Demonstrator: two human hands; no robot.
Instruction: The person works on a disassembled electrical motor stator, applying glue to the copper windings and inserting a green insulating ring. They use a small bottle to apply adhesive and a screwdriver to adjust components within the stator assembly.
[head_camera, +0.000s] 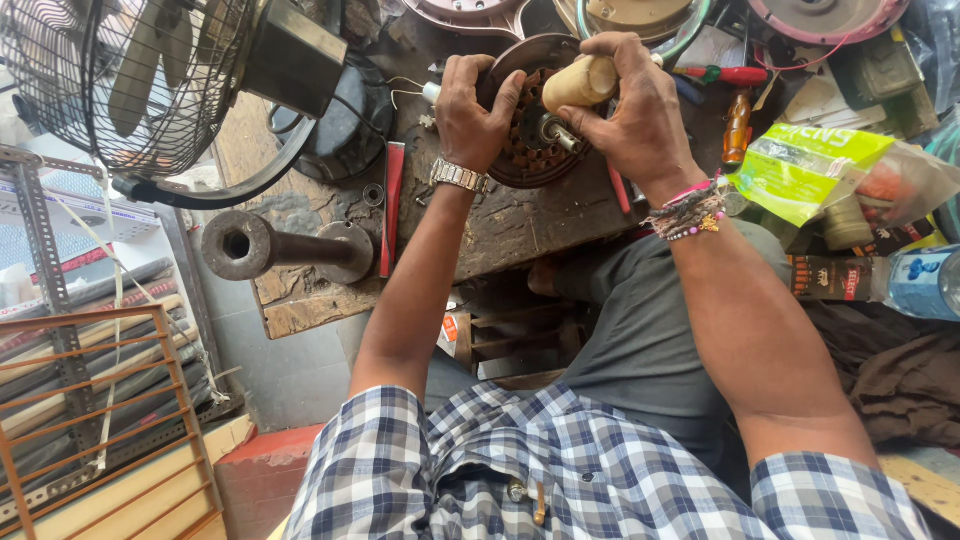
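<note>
A round fan motor (533, 150) with copper windings and a central shaft lies on the worn wooden bench (520, 225). My left hand (472, 112), with a metal watch at the wrist, grips the motor's left rim. My right hand (630, 105), with beaded bracelets, is closed around a tool with a pale wooden handle (580, 82), held over the motor's shaft.
A caged fan (130, 80) stands at the upper left. A heavy metal pipe stand (280, 248) and a red-handled tool (392, 205) lie left of the motor. Screwdrivers (735, 75), a green packet (800, 165), a bottle (925, 283) and other fan parts crowd the right and top.
</note>
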